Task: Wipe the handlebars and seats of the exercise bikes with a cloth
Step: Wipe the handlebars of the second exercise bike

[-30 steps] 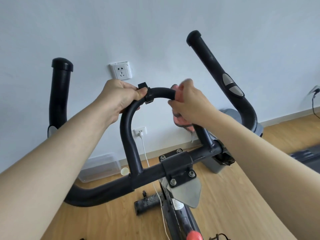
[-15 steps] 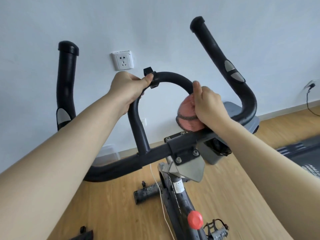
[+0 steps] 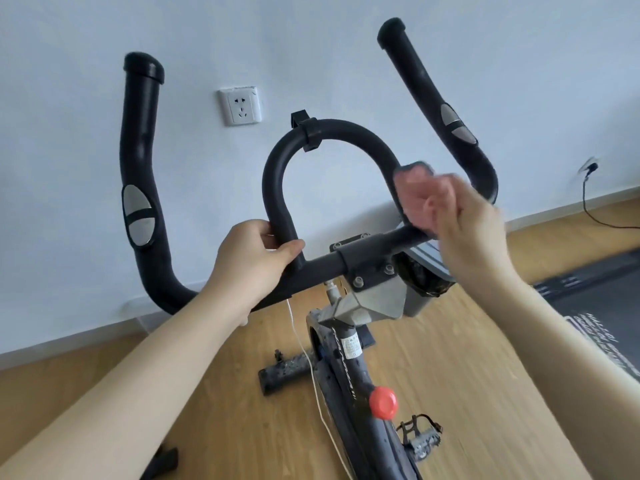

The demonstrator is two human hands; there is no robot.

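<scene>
Right hand (image 3: 467, 230), fingers curled round a bunched pink cloth (image 3: 414, 195), presses it on the right leg of the handlebar's centre loop (image 3: 332, 131); the tube's long axis runs up and away from the fingertips. Left hand (image 3: 254, 261) grips the loop's left leg at its base.

Both hands raised on outstretched arms — left (image 3: 256, 258) gripping, right (image 3: 464, 223) blurred, fingers curled.

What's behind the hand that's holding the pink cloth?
Behind the right hand and its pink cloth run the handlebar loop and the right horn's bend. Where the cloth meets the bar is covered and blurred.
</scene>
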